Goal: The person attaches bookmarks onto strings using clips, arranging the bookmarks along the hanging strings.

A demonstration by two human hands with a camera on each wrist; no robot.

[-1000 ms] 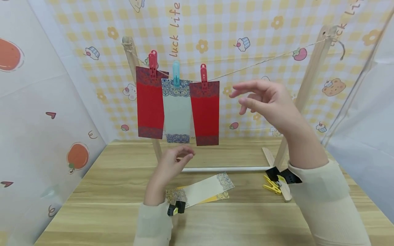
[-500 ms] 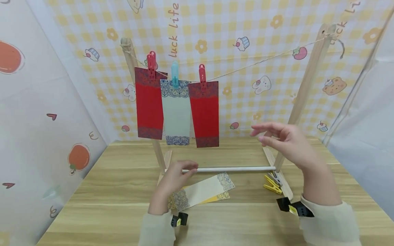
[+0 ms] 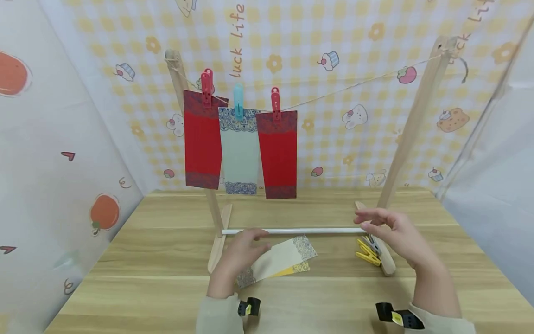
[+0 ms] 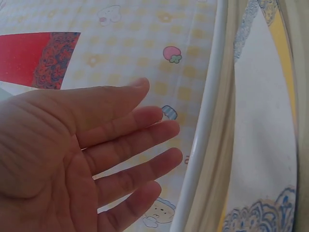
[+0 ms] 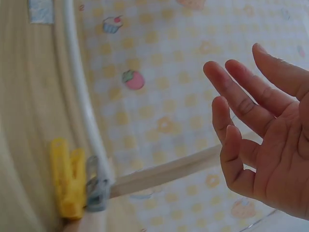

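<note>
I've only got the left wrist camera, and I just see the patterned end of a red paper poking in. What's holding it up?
Observer: A red clip grips the top edge of that red paper.
Operator: Cool! Are there any spare clips that aren't holding a paper?
Observer: Yes, a yellow clip and a gray clip lie next to each other, over on the right in the head view.
Operator: And where's the other hand?
Observer: The right hand hovers near those two spare clips, touching neither.
</note>
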